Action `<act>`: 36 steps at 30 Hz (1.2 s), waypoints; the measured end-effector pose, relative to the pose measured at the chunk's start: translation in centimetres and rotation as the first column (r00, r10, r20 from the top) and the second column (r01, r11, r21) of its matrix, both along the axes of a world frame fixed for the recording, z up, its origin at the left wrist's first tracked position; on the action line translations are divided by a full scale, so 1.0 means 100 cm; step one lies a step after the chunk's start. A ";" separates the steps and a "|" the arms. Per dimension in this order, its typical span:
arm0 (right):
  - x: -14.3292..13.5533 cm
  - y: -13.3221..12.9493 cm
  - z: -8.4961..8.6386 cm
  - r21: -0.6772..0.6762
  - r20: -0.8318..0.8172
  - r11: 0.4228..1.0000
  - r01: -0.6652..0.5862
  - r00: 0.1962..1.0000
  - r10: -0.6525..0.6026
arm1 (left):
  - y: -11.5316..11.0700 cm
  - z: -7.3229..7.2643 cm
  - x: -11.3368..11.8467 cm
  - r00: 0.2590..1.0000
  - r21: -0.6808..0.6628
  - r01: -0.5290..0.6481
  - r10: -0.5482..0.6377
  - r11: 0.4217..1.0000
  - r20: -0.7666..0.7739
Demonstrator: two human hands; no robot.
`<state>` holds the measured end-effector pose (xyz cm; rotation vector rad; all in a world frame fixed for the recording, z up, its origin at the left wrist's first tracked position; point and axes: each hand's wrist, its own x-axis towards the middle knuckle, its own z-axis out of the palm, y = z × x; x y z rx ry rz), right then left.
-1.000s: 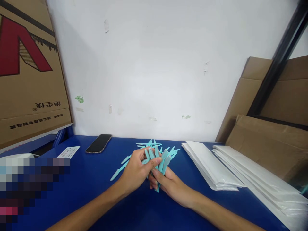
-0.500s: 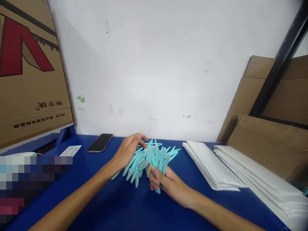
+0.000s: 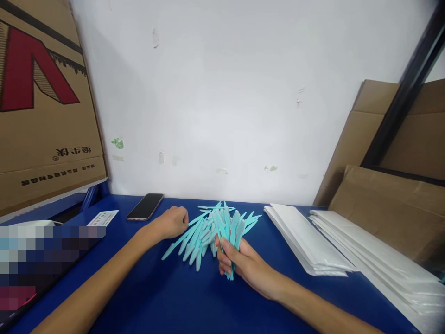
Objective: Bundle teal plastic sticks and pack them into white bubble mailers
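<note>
Matte white wall (image 3: 215,93): brightest near centre, shaded toward upper left; surface bears 2 irregular green patches (image 3: 117,143), several pale scraps (image 3: 155,38). Flat blue tabletop (image 3: 167,297) runs back to wall. Straight black post (image 3: 406,88) slants at right.

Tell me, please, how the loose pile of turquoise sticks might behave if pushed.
The pile would probably spread apart, since its sticks overlap at different angles, with nothing visibly binding them. Each looks slim and straight, so probably light and fairly stiff. Free rolling seems unlikely, given the widened ends.
</note>
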<state>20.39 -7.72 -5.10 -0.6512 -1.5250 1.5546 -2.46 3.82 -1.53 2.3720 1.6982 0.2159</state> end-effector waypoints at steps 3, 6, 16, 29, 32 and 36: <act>-0.001 0.000 0.000 0.006 -0.001 1.000 0.000 1.000 0.000 | -0.002 0.002 -0.002 0.999 -0.035 -0.019 0.018 0.999 -0.028; -0.001 0.000 0.001 0.020 0.006 1.000 -0.005 1.000 0.005 | -0.004 0.005 -0.007 0.998 -0.073 -0.031 0.027 0.997 -0.052; 0.000 -0.002 0.003 0.014 0.016 1.000 -0.012 1.000 0.012 | -0.003 0.012 -0.007 0.997 -0.108 -0.028 0.021 0.994 -0.070; -0.001 -0.001 0.003 0.023 0.012 0.999 -0.024 1.000 0.024 | -0.011 0.013 0.000 0.994 -0.207 0.024 -0.045 0.978 -0.096; -0.002 -0.001 0.003 0.014 0.013 1.000 -0.017 1.000 0.017 | -0.010 0.012 -0.003 0.995 -0.187 -0.011 -0.008 0.982 -0.099; -0.002 -0.001 0.003 -0.007 0.009 1.000 -0.016 1.000 0.016 | -0.006 0.011 -0.005 0.998 -0.133 -0.059 0.054 0.989 -0.044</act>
